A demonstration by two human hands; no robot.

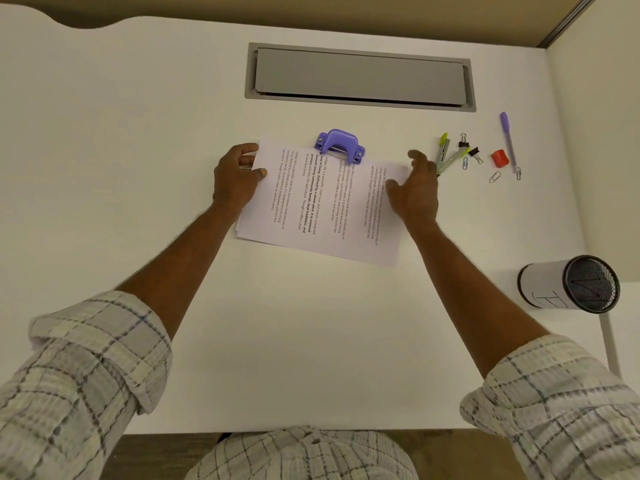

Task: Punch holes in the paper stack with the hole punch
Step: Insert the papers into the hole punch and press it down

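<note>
Gripping paper stack [322,206] edge, apparently inside hole punch [340,146]

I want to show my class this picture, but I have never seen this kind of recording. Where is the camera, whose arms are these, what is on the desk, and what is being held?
There is one picture, taken by a wide-angle camera worn on a person's head, looking down at their own arms. No machine is involved.

On the white desk lies a paper stack of printed sheets. Its far edge is slid into a purple hole punch.

The left hand grips the stack's left edge, thumb on top. The right hand rests open at the right edge, gripping nothing that I can see.

To the right lie a purple pen, some paper clips and binder clips, a small red object, and a mesh pen cup tipped on its side. A grey cable hatch sits at the back.
</note>
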